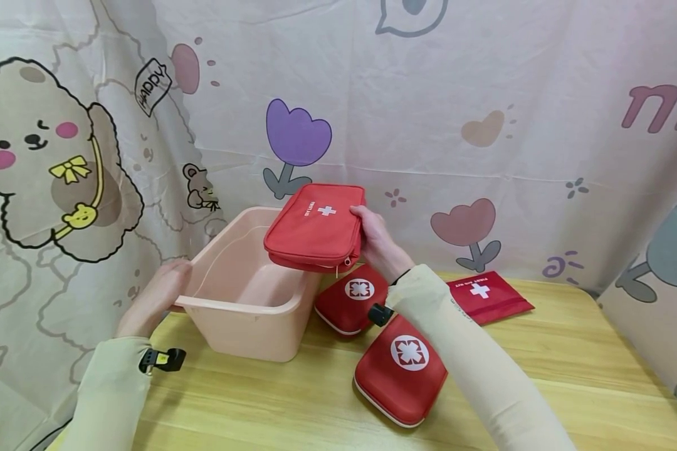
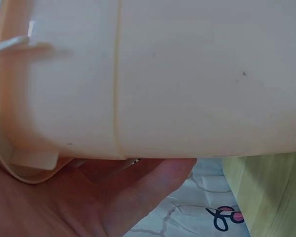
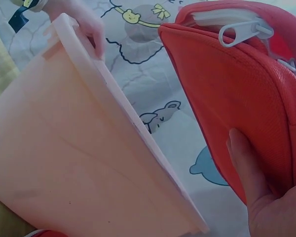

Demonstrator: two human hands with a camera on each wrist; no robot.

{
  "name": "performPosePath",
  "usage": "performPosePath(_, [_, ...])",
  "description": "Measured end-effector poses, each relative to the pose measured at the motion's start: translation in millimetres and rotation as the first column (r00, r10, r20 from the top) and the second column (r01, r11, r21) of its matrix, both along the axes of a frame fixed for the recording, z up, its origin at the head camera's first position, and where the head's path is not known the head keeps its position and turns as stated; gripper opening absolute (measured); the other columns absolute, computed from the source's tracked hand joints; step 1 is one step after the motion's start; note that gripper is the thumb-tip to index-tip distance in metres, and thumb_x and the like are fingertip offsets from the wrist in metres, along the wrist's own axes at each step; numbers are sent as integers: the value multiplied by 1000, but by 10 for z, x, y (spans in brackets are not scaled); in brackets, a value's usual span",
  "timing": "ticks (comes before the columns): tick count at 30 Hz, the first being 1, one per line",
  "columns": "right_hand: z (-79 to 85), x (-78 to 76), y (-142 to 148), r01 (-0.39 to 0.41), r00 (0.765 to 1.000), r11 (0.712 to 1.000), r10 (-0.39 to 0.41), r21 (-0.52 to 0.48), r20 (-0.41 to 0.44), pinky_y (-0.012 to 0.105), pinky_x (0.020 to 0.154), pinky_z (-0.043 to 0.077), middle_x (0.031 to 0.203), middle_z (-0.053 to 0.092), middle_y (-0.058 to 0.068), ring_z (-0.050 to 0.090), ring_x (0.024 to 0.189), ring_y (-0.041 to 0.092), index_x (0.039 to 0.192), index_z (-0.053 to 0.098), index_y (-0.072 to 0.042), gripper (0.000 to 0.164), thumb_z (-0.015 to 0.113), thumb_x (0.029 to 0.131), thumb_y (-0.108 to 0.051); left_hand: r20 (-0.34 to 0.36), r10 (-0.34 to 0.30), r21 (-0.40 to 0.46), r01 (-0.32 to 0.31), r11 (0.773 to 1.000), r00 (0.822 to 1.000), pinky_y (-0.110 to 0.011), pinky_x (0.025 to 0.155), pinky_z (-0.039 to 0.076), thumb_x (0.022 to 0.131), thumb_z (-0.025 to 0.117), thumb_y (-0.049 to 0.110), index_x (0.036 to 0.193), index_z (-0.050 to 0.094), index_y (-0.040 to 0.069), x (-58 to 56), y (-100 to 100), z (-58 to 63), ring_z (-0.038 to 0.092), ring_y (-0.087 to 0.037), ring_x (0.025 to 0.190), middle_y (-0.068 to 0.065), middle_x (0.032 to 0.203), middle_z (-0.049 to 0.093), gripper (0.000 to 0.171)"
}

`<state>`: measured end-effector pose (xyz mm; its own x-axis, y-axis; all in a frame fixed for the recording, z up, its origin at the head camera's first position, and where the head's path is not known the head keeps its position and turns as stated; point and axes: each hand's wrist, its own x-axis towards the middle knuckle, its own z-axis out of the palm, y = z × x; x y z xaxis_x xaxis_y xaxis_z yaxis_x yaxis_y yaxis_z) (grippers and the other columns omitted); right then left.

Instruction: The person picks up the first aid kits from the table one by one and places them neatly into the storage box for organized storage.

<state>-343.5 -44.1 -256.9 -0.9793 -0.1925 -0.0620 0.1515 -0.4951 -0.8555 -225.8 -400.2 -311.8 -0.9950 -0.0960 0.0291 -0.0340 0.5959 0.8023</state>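
Note:
My right hand [image 1: 379,241] grips a red first aid bag [image 1: 316,228] by its right side, above the right edge of a pale pink plastic bin [image 1: 245,332]. A white cross and lettering mark the bag's top. Seen from the right wrist, the bag [image 3: 227,94] has a pale zipper pull, and its zip looks partly undone. My left hand [image 1: 160,285] holds the bin's left rim, fingers curled over the edge; the left wrist view shows that hand [image 2: 113,197] against the bin's outer wall [image 2: 197,89]. What part of the bin's inside shows holds nothing.
Two red cases with white round emblems, one behind [image 1: 344,304] and one in front [image 1: 400,373], lie right of the bin. A flat red first aid pouch [image 1: 488,297] lies farther right, partly behind my right sleeve. A printed curtain [image 1: 383,125] hangs behind the wooden table [image 1: 248,407].

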Motion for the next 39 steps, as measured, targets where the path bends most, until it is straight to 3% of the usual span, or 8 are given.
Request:
performPosePath(7, [-15,-10,-85,-15,1000,1000,15,23,3,30,80,55,114,63,12,66,89,18,133,52,-1,38,54,99,-19,-28,11,21,-10,1000,1000,-38,65,54,105,18,31,122,46,-9,2,-20,-4,57,-24,84,-25,109,52,51])
performPosePath(18, [-6,-47,-235,-15,1000,997,15,72,6,26,71,56,102,64,9,67,78,14,127,55,0,34,55,99,-19,-15,18,9,-18,1000,1000,-36,65,54,105,16,32,129,43,-10,-7,-26,-9,56,-30,91,-28,114,50,55])
performPosePath(27, [25,-73,-331,-34,999,995,32,91,23,29,81,55,113,64,10,67,90,18,131,52,-3,36,55,100,-21,-17,20,7,-20,1000,1000,-38,65,54,105,17,31,128,42,-10,-11,7,-8,55,-32,92,-30,116,48,53])
performPosePath(39, [97,-143,-489,-56,998,990,55,127,10,22,66,54,95,62,7,65,73,13,119,54,0,24,51,100,-16,-26,13,17,-13,1000,1000,-38,64,54,105,17,31,126,43,-11,-14,0,-21,56,-30,90,-29,114,50,53])
